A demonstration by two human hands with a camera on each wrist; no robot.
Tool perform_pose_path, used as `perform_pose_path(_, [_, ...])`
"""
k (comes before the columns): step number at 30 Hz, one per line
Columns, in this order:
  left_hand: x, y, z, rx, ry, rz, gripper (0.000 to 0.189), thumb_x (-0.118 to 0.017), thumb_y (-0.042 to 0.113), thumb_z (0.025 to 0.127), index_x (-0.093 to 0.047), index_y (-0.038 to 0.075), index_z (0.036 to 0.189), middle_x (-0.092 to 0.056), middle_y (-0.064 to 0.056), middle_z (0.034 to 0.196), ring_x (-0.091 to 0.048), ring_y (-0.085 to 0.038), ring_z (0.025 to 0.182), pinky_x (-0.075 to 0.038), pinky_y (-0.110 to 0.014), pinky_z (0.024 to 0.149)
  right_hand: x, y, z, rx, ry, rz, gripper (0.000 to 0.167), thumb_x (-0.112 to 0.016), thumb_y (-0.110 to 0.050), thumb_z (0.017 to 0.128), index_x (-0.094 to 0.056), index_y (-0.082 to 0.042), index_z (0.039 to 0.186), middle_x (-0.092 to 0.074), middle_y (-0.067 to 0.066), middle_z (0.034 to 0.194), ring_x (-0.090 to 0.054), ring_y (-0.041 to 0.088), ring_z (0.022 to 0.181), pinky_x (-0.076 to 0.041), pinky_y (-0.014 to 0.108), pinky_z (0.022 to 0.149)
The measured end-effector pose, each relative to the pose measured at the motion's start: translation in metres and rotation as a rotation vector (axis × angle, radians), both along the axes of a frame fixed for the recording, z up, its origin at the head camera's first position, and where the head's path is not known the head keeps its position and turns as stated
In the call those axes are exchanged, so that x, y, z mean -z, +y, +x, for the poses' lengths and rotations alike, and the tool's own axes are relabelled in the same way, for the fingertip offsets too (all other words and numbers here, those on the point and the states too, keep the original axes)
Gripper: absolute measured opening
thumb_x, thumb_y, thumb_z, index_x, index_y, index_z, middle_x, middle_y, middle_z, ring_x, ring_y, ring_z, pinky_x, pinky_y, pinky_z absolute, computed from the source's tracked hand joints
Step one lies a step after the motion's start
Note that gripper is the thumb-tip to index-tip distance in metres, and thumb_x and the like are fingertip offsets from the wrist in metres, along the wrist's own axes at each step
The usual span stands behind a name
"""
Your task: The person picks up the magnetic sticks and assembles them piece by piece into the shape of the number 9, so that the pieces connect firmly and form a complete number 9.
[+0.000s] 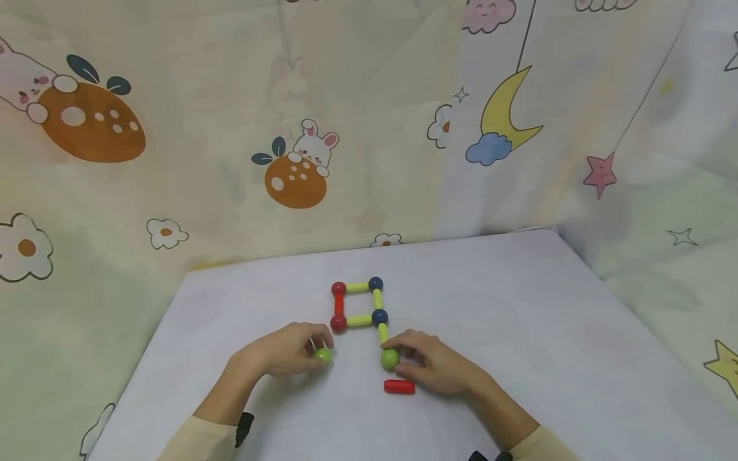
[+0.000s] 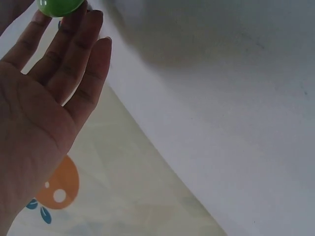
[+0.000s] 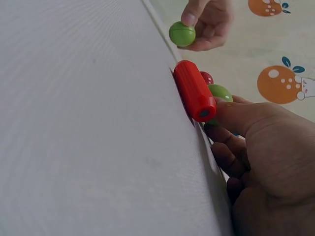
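Observation:
My left hand (image 1: pixel 290 349) pinches a green ball (image 1: pixel 323 355) between thumb and fingertips; the left wrist view catches only the lower part of that ball (image 2: pixel 59 6). Thumb and forefinger of my right hand (image 1: pixel 437 362) grip a second green ball (image 1: pixel 389 359), which sits at the near end of a yellow-green rod (image 1: pixel 383 334). That rod runs back to the near blue ball (image 1: pixel 380 317) of a four-sided frame made of rods and balls. Close below the right thumb lies a loose red rod (image 1: pixel 399 387), its round dark end showing in the right wrist view.
Two red balls joined by a red rod (image 1: pixel 339 305) form the frame's left side; a far blue ball (image 1: pixel 376 283) marks its back right corner. White cloth covers the table (image 1: pixel 519 307). A printed curtain (image 1: pixel 375 128) hangs behind its back edge.

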State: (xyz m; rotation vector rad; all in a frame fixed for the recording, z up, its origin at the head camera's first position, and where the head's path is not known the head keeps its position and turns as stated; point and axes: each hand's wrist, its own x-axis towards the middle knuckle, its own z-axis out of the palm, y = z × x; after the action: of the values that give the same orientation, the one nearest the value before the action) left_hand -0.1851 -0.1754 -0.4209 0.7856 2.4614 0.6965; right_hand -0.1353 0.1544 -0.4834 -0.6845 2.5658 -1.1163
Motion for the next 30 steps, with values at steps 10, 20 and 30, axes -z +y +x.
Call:
perform_pose_path(10, [0.011,-0.004,0.001,-0.016,-0.013,0.033,0.021,-0.076,0.021,0.092,-0.069,0.023,0.112,-0.066,0.011,0.102,-0.059,-0.014,0.096,-0.052,-0.037,0.084,-0.001,0.001,-0.002,-0.019,-0.008,-0.024,0.044,-0.068,-0.028,0.099,-0.058,-0.037,0.141,-0.059,-0.021,0.120,-0.053,0.011,0.109,-0.048,0.031,0.095])
perform_pose_path(20, [0.008,0.005,0.008,-0.026,0.076,0.013,0.036,-0.076,0.025,0.091,-0.066,0.018,0.126,-0.063,0.002,0.124,-0.059,-0.021,0.117,-0.051,-0.049,0.101,-0.003,0.005,-0.005,-0.010,-0.007,-0.036,0.051,-0.066,-0.030,0.101,-0.049,-0.035,0.149,-0.059,-0.015,0.124,-0.056,0.011,0.105,-0.050,0.028,0.092])
perform_pose_path(30, [0.008,0.031,0.022,0.066,0.216,-0.031,0.037,-0.080,0.038,0.084,-0.069,0.029,0.118,-0.061,0.005,0.125,-0.049,-0.019,0.122,-0.038,-0.051,0.101,-0.002,0.006,-0.009,-0.014,-0.036,-0.059,0.052,-0.064,-0.028,0.102,-0.047,-0.041,0.150,-0.060,-0.016,0.126,-0.058,0.012,0.106,-0.050,0.029,0.093])
